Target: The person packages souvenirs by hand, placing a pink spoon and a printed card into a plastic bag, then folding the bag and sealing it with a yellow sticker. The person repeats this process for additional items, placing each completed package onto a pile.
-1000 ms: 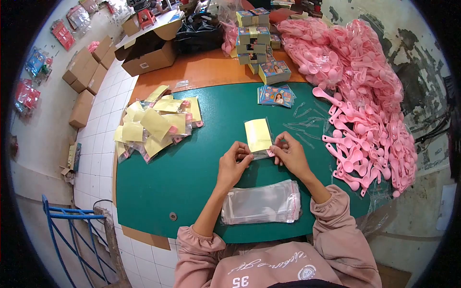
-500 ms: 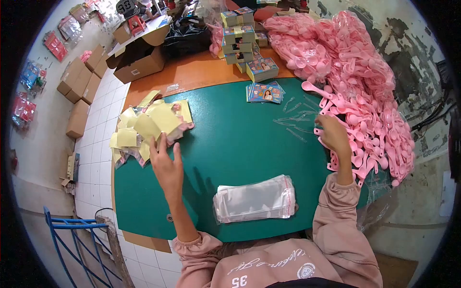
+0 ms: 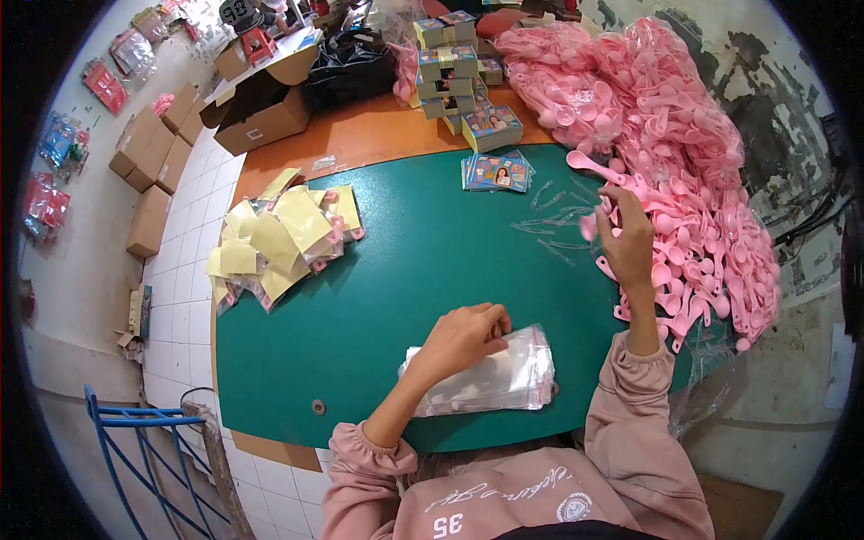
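Note:
My right hand (image 3: 627, 232) pinches a pink measuring spoon (image 3: 589, 226), its bowl blurred, at the left edge of a big heap of pink spoons (image 3: 693, 261). Over a stack of clear plastic bags (image 3: 486, 387) near the table's front edge is my left hand (image 3: 461, 340), fingers bent and thumb apart from them, nothing visible between. Thin clear plastic pieces (image 3: 553, 220) lie scattered left of my right hand. Printed cards (image 3: 497, 173) sit in a small loose pile behind these.
A pile of filled bags with yellow card backs (image 3: 279, 236) lies at the table's left. Banded card stacks (image 3: 447, 67) stand at the back, near an open cardboard box (image 3: 261, 121) and a black plastic bag (image 3: 353, 70). A blue metal frame (image 3: 144, 418) stands at lower left on the floor.
My left hand has moved from the yellow-backed pile, right and toward me, to the clear bags. My right hand has lifted slightly from the heap with a pink spoon.

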The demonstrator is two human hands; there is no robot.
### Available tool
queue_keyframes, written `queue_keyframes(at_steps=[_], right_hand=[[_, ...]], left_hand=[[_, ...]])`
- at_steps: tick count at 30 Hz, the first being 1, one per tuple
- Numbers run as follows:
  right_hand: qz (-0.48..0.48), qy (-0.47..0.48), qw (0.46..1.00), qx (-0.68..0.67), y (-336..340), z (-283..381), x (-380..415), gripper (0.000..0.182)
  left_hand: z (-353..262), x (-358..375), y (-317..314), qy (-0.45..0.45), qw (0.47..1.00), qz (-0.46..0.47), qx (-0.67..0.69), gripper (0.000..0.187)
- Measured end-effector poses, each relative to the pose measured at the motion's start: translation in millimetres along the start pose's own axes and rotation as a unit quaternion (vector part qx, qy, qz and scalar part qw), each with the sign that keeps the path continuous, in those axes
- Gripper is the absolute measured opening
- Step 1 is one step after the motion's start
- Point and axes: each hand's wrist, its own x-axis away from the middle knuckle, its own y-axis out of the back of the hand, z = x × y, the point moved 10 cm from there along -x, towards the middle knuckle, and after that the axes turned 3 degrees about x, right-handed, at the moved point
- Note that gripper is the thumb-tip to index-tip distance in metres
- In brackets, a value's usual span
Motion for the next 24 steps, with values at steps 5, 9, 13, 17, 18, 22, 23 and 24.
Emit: queue_keyframes(at_steps=[5, 9, 13, 17, 18, 22, 23, 24], right_hand=[[0.009, -0.102, 0.982, -0.160, -9.7, 6.6, 10.0, 0.022], [0.051, -0.113, 0.949, -0.290, -26.1, 20.6, 15.9, 0.017], [0.060, -0.107, 0.948, -0.295, -34.1, 26.6, 21.5, 0.016], [0.072, -0.102, 0.946, -0.300, -37.5, 34.6, 23.8, 0.012], [0.072, -0.099, 0.949, -0.289, -36.9, 36.3, 23.6, 0.011], [0.026, -0.079, 0.964, -0.254, -33.2, 34.1, 23.0, 0.010], [0.038, -0.089, 0.961, -0.260, -36.2, 32.8, 23.9, 0.010], [0.050, -0.098, 0.957, -0.266, -39.1, 31.3, 24.8, 0.009]], left_hand=[[7.0, -2.4, 15.3, -0.014, 0.990, -0.017, 0.137, 0.014], [21.4, -1.7, 28.6, -0.004, 0.977, -0.065, 0.204, 0.009], [56.0, -6.3, 22.0, 0.045, 0.858, -0.096, 0.503, 0.011], [64.9, -4.0, 22.4, 0.089, 0.847, -0.098, 0.516, 0.014], [64.7, -3.9, 22.1, 0.092, 0.846, -0.094, 0.516, 0.016], [60.9, -4.3, 22.3, 0.097, 0.852, -0.089, 0.506, 0.023], [61.2, -4.3, 23.3, 0.096, 0.852, -0.090, 0.506, 0.023], [61.8, -4.7, 23.3, 0.098, 0.855, -0.087, 0.502, 0.026]])
